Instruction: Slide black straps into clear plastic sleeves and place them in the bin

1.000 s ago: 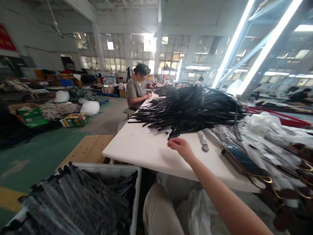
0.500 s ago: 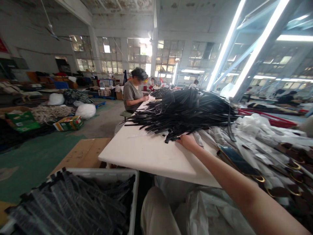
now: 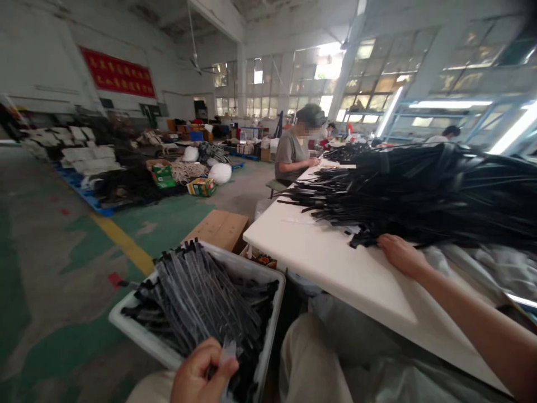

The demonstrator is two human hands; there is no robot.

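- At the near edge of the white tabletop (image 3: 335,263), the right hand (image 3: 400,254) lies palm down with the fingers loosely spread, and the fingertips touch the front ends of the black straps.
- These black straps (image 3: 423,190) form a big heap on the tabletop, and many ends stick out toward the left side.
- Down at the bottom of the view, the left hand (image 3: 201,372) is closed, with thumb and fingers pinching a thin pale strip (image 3: 229,354) above the bin.
- The bin (image 3: 268,336) is a white plastic crate; it stands on the floor beside the tabletop and is full of dark wrapped straps (image 3: 201,296), which lie lengthwise in it.
- Just behind the bin there is a flat brown cardboard box (image 3: 218,228).
- Between bin and tabletop, the person's knee (image 3: 306,358) in light trousers is visible.
- Right of the right hand, under the heap, crumpled clear plastic bags (image 3: 495,268) lie on the tabletop; what is inside I cannot tell.
- Farther along the same tabletop, a co-worker in a grey shirt (image 3: 289,154) sits with both hands near a second dark heap.
- On the far wall hangs a red banner (image 3: 117,73), and below it bags and boxes lie on the green floor (image 3: 50,268).
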